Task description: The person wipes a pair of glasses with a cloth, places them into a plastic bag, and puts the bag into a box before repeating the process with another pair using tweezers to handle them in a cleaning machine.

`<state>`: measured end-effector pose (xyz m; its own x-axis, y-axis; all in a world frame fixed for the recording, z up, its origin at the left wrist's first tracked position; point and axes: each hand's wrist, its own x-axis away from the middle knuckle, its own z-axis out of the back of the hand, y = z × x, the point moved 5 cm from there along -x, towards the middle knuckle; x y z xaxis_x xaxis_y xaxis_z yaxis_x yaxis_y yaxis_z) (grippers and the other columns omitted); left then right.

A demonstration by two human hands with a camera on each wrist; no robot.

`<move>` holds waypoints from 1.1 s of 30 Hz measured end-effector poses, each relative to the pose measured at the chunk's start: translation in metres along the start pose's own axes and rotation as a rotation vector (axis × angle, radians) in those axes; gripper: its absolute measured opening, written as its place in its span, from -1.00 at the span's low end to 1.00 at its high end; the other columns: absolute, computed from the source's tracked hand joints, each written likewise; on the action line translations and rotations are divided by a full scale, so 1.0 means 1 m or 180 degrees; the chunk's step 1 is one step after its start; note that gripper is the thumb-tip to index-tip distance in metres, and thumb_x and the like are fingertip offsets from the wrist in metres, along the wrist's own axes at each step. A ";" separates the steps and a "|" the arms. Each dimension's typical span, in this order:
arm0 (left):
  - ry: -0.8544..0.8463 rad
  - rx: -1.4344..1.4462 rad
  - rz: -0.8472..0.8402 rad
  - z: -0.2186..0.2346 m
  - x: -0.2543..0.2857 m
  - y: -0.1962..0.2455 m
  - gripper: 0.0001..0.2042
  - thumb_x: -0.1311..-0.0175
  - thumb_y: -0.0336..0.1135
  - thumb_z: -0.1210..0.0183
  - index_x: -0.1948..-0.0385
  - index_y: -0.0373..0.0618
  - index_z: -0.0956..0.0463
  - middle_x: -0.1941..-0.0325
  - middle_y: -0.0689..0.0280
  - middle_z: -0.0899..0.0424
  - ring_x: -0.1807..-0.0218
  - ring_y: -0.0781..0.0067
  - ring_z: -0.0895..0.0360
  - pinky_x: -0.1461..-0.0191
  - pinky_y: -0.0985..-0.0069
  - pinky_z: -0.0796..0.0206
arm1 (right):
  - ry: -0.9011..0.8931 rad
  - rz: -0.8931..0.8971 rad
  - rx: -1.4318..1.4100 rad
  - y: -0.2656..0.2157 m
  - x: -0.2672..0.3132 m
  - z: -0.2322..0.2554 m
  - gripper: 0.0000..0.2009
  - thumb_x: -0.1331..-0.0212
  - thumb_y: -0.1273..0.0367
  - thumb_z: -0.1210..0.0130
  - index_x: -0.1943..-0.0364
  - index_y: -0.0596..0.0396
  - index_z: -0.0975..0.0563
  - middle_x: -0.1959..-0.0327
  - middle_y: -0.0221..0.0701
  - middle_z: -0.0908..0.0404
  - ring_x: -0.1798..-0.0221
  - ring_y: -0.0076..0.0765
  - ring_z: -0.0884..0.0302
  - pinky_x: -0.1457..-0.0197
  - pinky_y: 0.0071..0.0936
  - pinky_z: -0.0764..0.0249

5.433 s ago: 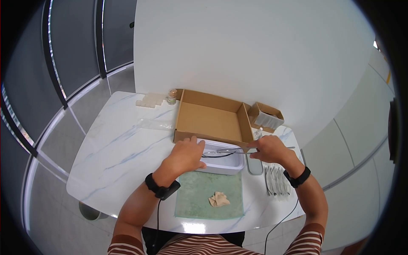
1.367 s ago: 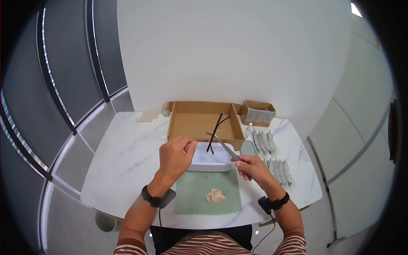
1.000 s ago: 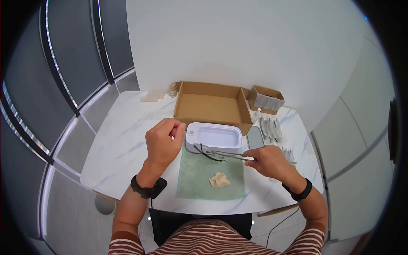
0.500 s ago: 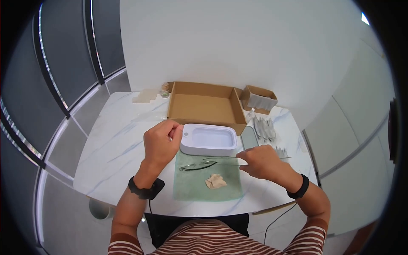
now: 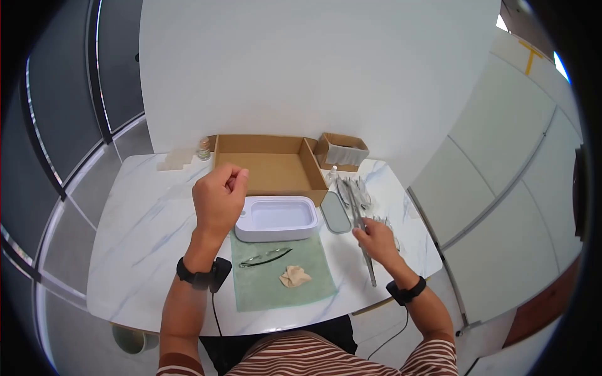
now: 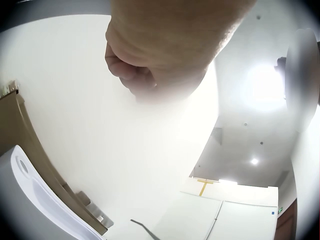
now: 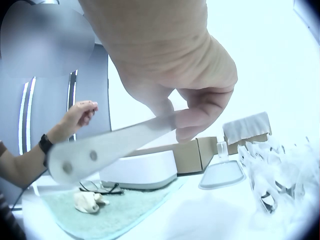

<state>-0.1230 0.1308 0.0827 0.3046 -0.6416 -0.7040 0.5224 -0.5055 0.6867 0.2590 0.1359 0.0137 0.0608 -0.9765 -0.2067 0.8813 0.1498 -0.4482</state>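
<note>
My right hand (image 5: 376,241) grips a long pair of metal tweezers (image 5: 370,269) at the right of the table; its riveted flat end (image 7: 80,160) shows large in the right wrist view. My left hand (image 5: 218,197) is raised left of the white cleaning basin (image 5: 276,235), fingers curled in and holding nothing. Curled fingers also show in the left wrist view. A pair of glasses (image 5: 266,257) with dark temples lies on the green cloth (image 5: 313,294), in front of the basin. Beside it sits a crumpled beige cloth (image 5: 294,276).
Behind the basin stands an open cardboard box (image 5: 263,166), with a smaller box (image 5: 342,152) to its right. A grey lid (image 5: 336,213), a small bottle (image 5: 332,174) and several wrapped glasses (image 5: 354,192) occupy the right side. A jar (image 5: 204,149) stands back left.
The glasses were lifted from the basin with the tweezers and set down on the green cloth. My right hand has since let go of them and drawn right; my left hand has left the basin.
</note>
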 end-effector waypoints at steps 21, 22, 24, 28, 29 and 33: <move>-0.0218 -0.0259 -0.0189 -0.006 0.009 0.004 -0.89 -0.24 -0.38 -0.30 0.45 -0.20 -0.64 0.63 0.27 -0.57 0.61 0.41 -0.47 0.49 0.48 -0.28 | -0.0078 0.0240 0.1122 0.005 -0.026 -0.074 -0.68 -0.17 0.21 -0.27 0.22 0.23 -0.60 0.20 -0.06 -0.65 0.18 0.15 -0.67 0.15 -0.03 -0.60; -0.0274 -0.0265 -0.0178 -0.006 0.011 0.006 -0.89 -0.23 -0.38 -0.30 0.45 -0.20 -0.64 0.61 0.27 -0.57 0.60 0.40 -0.48 0.48 0.49 -0.29 | 0.0168 0.0368 0.1063 -0.006 -0.020 -0.063 -0.69 -0.16 0.22 -0.29 0.22 0.21 -0.61 0.22 -0.10 -0.64 0.19 0.11 -0.67 0.17 -0.06 -0.60; -0.0433 -0.0452 -0.0197 -0.004 0.021 0.010 -0.89 -0.23 -0.38 -0.30 0.44 -0.19 -0.64 0.60 0.26 -0.58 0.59 0.39 -0.48 0.47 0.49 -0.29 | 0.0584 0.0715 0.0860 -0.025 -0.006 -0.046 -0.74 -0.14 0.26 -0.32 0.20 0.14 -0.63 0.24 -0.20 -0.61 0.21 0.04 -0.66 0.20 -0.15 -0.59; -0.1139 -0.0785 -0.0479 -0.005 0.061 0.009 -0.91 -0.22 -0.38 -0.32 0.42 -0.18 -0.65 0.50 0.26 -0.64 0.56 0.33 -0.55 0.45 0.44 -0.36 | -0.0079 0.1254 -0.0130 -0.076 0.026 -0.039 -0.77 -0.16 0.28 -0.30 0.17 0.08 -0.65 0.22 -0.21 -0.61 0.22 0.03 -0.65 0.17 -0.14 -0.58; -0.1477 -0.0852 -0.0745 -0.008 0.074 0.011 -0.91 -0.22 -0.39 -0.33 0.42 -0.19 -0.65 0.49 0.28 -0.65 0.56 0.33 -0.56 0.46 0.43 -0.38 | -0.0510 0.1633 -0.0206 -0.091 0.037 -0.047 -0.79 -0.17 0.28 -0.28 0.16 0.04 -0.65 0.23 -0.21 -0.60 0.22 0.03 -0.65 0.17 -0.13 -0.58; -0.2354 -0.1615 -0.1332 -0.008 0.125 0.009 -0.90 -0.21 -0.33 -0.32 0.42 -0.10 -0.61 0.48 0.33 -0.58 0.55 0.26 -0.58 0.49 0.36 -0.42 | -0.1298 0.2388 -0.0144 -0.109 0.064 -0.084 -0.82 -0.23 0.26 -0.20 0.15 -0.04 -0.66 0.26 -0.22 -0.58 0.23 0.02 -0.66 0.16 -0.10 -0.59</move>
<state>-0.0739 0.0503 -0.0003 -0.4664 -0.7537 -0.4631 0.8064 -0.5775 0.1277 0.1273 0.0702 -0.0235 0.7922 -0.5946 -0.1374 0.5214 0.7765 -0.3538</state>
